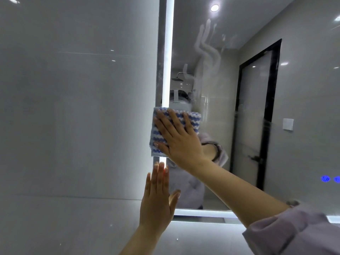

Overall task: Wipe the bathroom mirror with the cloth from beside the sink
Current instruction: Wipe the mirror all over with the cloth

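Note:
The bathroom mirror [230,92] fills the right half of the view, with a lit strip down its left edge. White smeared streaks [207,50] mark the glass near the top. My right hand [177,138] lies flat with fingers spread on a blue-and-white striped cloth [194,118], pressing it against the mirror's left edge at mid height. My left hand [158,197] is flat and empty, fingers together, resting against the wall and mirror edge just below the cloth.
Glossy grey wall tiles [73,107] cover the left half. The mirror reflects a dark-framed door [257,111], a wall switch [288,124] and a shower head [177,79]. Two blue touch buttons [330,178] glow at the mirror's lower right.

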Tool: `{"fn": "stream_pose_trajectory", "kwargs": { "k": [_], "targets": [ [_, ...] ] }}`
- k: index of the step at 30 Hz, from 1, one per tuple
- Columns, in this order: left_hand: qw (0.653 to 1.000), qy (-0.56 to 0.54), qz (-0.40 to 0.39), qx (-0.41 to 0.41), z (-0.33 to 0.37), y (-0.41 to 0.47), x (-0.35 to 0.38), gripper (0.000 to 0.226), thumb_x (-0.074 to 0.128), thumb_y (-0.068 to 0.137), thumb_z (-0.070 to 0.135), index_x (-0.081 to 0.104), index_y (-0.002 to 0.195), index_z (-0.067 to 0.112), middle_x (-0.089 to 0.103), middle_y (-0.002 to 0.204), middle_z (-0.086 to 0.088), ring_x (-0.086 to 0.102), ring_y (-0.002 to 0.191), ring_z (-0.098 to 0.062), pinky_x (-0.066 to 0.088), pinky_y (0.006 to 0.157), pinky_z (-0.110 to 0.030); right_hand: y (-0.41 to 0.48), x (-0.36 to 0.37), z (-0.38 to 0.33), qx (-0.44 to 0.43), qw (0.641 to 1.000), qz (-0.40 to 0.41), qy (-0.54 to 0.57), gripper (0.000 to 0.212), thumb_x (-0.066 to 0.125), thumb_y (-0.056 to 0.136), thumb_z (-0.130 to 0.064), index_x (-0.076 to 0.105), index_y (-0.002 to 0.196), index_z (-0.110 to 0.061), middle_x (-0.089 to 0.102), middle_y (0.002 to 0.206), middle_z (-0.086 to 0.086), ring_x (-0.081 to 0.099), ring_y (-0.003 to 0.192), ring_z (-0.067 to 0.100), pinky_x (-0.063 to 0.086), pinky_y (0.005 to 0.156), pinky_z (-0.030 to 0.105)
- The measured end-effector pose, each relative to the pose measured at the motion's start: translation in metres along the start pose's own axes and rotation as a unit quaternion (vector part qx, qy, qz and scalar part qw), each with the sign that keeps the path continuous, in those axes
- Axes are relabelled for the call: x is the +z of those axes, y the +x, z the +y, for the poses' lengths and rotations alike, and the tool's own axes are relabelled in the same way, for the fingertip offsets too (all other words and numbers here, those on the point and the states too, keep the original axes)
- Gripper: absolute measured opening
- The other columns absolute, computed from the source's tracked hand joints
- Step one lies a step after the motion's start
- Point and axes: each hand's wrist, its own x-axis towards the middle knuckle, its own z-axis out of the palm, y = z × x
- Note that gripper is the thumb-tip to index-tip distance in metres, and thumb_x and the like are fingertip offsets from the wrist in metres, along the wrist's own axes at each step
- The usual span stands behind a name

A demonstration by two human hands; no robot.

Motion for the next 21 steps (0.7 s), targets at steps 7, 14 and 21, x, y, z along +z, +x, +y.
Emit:
{"fn": "stream_pose_trajectory", "kwargs": {
  "k": [7, 14, 21],
  "targets": [
    [1.000, 0.013, 0.007, 0.003, -0.001, 0.000, 0.000, 0.076, 0.028, 0.091, 0.058, 0.034, 0.144, 0.005, 0.031, 0.151, -0.013, 0.031, 0.138, -0.032, 0.004, 0.115, -0.041, 0.023, -0.004, -0.002, -0.051, 0.999, 0.013, -0.003, 0.060, 0.020, 0.101, -0.049, 0.015, 0.152, -0.018, 0.016, 0.160, 0.000, 0.013, 0.147, 0.023, 0.008, 0.118, 0.048],
    [1.000, 0.011, 0.017, 0.005, -0.003, -0.001, 0.005, 0.077, 0.031, 0.090, 0.059, 0.031, 0.146, 0.006, 0.026, 0.154, -0.012, 0.007, 0.145, -0.025, 0.005, 0.116, -0.038, 0.056, -0.015, 0.024, -0.057, 0.998, 0.032, 0.007, 0.056, 0.017, 0.102, -0.042, 0.014, 0.153, -0.018, 0.014, 0.160, -0.001, 0.011, 0.148, 0.023, 0.004, 0.119, 0.045],
    [0.999, 0.010, 0.037, 0.009, -0.002, -0.001, 0.006, 0.076, 0.028, 0.092, 0.059, 0.021, 0.147, 0.008, 0.023, 0.154, -0.010, 0.006, 0.144, -0.024, 0.005, 0.116, -0.039, 0.039, -0.010, 0.019, -0.053, 0.997, 0.049, 0.015, 0.067, 0.025, 0.098, -0.056, 0.018, 0.152, -0.016, 0.017, 0.160, 0.001, 0.011, 0.148, 0.024, 0.000, 0.119, 0.045]
  ]
}}
